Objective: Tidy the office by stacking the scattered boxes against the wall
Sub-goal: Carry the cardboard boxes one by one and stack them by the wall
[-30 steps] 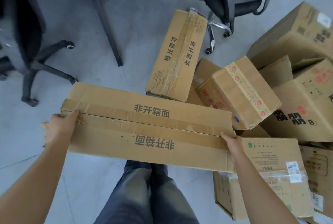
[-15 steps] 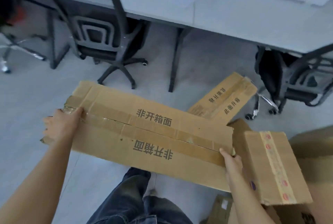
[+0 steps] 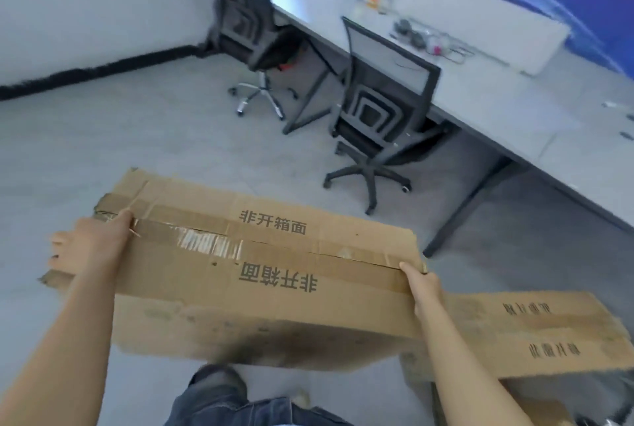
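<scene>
The person held a long, flat box (image 3: 260, 264) level in front of the body, above the floor (image 3: 103, 158) and touching nothing else. It ran from left to right, its taped seam facing up between two lines of printed characters.

The left hand (image 3: 91, 244) gripped the box's torn left end, thumb lying on the tape and fingers wrapped round the edge. The right hand (image 3: 423, 292) clamped the right end the same way, thumb on top at the seam.

A second box (image 3: 549, 333) of like shape lay low at the near right, its left end hidden behind the right forearm and the held box. A leg (image 3: 240, 405) in jeans showed at the near edge.

Farther off, a chair (image 3: 380, 110) stood at a long desk (image 3: 514, 110) on the right, with a far chair (image 3: 247, 31) beyond it. The wall (image 3: 85, 7) rose at the far left, well apart from the held box.
</scene>
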`<state>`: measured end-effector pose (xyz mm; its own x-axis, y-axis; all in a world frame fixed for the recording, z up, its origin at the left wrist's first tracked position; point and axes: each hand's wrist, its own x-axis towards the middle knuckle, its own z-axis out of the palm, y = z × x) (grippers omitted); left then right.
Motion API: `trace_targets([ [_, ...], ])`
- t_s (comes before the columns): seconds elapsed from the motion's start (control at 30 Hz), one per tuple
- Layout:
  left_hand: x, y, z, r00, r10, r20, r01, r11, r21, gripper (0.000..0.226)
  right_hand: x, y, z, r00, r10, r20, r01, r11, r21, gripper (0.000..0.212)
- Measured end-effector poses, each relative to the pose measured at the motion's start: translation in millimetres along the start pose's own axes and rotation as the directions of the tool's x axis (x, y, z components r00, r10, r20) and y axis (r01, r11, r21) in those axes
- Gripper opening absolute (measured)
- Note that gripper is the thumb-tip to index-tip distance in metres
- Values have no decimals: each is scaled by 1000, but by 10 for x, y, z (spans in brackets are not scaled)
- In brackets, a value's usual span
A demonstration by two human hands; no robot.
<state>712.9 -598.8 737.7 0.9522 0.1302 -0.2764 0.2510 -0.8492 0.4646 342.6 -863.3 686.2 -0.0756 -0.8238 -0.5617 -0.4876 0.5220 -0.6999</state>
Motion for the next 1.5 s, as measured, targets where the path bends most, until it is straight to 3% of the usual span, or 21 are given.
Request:
trace_targets([
  [0.17, 250, -731, -528, 983, -184, -10, 182, 979, -92, 72, -413, -368, 571, 986, -112, 120, 132, 976, -174, 57],
  [0.43, 687, -1834, -1610, 955, -295, -10, 285, 931, -230, 65, -1494, -684, 1708, 943, -279, 182, 324, 897, -300, 57],
  [0.73, 1190, -2726, -2576, 897, -425, -120, 362, 863, -352, 75, -2494, -1027, 2821, 856, -428, 289, 493, 845, -208, 56],
  [1.03, 1833, -2534, -2697, 880, -453, -141, 368, 840, -398, 76, -2555, -1759, 3598, 796, -515, 318, 583, 794, -171, 34],
  [1.27, 2556, -1969, -2471, 844, -530, -79, 437, 767, -471, 85, -2292, -2666, 4440, 752, -531, 390, 647, 708, -283, 44],
  [1.33, 2774, -1798, -2418, 833, -549, -70, 453, 748, -485, 84, -2234, -2919, 4679, 745, -533, 401, 659, 677, -326, 53],
  [1.5, 3317, -1481, -2349, 796, -599, -82, 490, 718, -494, 77, -2102, -3441, 5251, 732, -525, 435, 671, 666, -326, 52],
])
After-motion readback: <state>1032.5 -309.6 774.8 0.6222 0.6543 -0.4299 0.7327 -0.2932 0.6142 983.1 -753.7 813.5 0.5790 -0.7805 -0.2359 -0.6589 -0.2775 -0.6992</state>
